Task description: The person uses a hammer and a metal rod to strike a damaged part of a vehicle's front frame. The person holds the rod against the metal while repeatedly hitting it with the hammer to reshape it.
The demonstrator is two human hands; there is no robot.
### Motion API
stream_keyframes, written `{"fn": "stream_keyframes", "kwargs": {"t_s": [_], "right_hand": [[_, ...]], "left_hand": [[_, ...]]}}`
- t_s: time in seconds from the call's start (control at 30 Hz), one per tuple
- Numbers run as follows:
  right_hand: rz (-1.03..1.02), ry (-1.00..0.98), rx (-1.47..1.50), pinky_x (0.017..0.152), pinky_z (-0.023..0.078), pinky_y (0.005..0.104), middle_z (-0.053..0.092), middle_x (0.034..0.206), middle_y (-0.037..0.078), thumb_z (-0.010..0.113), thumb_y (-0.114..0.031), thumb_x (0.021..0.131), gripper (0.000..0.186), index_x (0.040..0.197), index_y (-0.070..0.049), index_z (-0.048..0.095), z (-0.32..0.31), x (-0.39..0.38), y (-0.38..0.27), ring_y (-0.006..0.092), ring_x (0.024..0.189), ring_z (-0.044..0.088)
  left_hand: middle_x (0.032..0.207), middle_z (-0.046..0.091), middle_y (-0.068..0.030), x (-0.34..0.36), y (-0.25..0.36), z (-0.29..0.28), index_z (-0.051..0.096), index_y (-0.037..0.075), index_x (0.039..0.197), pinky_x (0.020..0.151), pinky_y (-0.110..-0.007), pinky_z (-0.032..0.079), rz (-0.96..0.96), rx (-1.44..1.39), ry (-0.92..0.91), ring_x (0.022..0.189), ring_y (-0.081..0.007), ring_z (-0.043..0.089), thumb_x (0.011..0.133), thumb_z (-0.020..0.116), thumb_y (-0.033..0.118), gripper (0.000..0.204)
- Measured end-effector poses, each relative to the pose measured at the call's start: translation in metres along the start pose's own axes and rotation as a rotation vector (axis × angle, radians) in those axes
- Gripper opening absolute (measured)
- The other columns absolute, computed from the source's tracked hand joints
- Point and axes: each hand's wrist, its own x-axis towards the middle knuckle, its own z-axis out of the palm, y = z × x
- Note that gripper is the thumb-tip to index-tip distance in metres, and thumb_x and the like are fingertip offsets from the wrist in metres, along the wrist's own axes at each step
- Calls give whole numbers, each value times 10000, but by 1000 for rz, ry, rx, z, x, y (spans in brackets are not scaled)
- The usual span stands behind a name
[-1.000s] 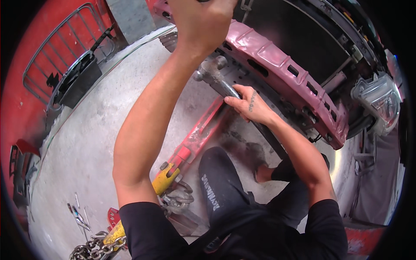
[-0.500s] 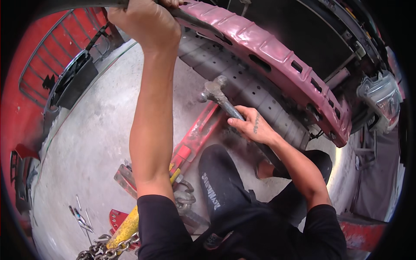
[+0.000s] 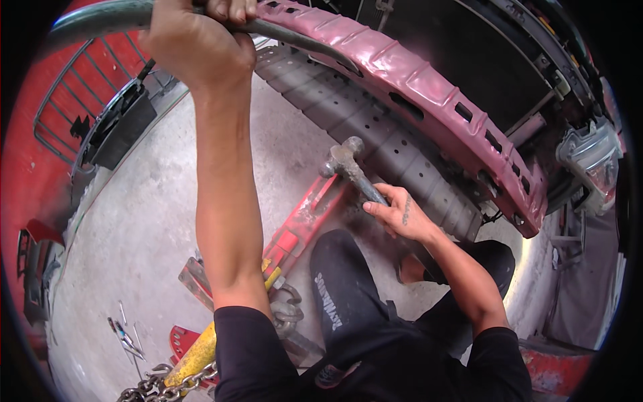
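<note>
My left hand [image 3: 201,50] is closed round a long grey metal pry bar [image 3: 100,21] at the top of the view. The bar's flattened end reaches right and lies along the edge of a pink painted metal panel [image 3: 429,84]; whether it is wedged under the edge cannot be made out. Lower and to the right, my right hand [image 3: 405,213] grips a hammer [image 3: 347,159] by its dark handle. The worn, rounded hammer head points up and left, apart from the panel. Beneath the panel runs a grey perforated metal piece [image 3: 375,141].
A red steel beam [image 3: 301,218] lies on the concrete floor. A yellow cylinder [image 3: 194,355] and a chain [image 3: 151,388] are at the lower left, near several small hand tools [image 3: 125,338]. A headlamp [image 3: 593,161] hangs at the right. A metal rack [image 3: 63,110] stands by the red wall.
My left hand has shifted left with the pry bar, and more of the bar shows at the upper left. My right hand and the hammer sit slightly lower and farther right.
</note>
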Motion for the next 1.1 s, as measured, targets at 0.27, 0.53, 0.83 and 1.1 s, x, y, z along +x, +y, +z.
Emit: {"fn": "stream_keyframes", "kwargs": {"t_s": [0.27,0.53,0.83,1.1], "right_hand": [[140,-53,-20,753,508,346,655,885,72,687,-296,961,387,1143,44,656,3,-2,-2,154,818,621],[-134,5,-36,437,383,281,530,638,4,685,-312,979,351,1110,5,606,2,11,-10,84,467,498],[-222,102,-291,725,501,435,622,755,172,673,-276,928,337,1015,47,635,-5,55,-62,245,753,648],[-365,127,-262,436,397,316,509,632,5,664,-271,974,273,1016,-8,606,14,72,-57,111,476,489]], "left_hand": [[519,365,31,-11,4,36,448,137,668,404,-278,411,185,326,128,412,-113,423,965,726,449,512],[512,409,4,-12,1,33,462,116,700,385,-292,382,179,436,119,374,-118,392,1014,629,208,367],[519,422,12,-18,-7,31,517,83,761,384,-282,370,192,420,107,382,-105,402,996,596,126,251],[529,457,-2,-9,-3,42,524,64,764,389,-281,377,223,484,113,394,-107,436,976,595,110,229]]}}
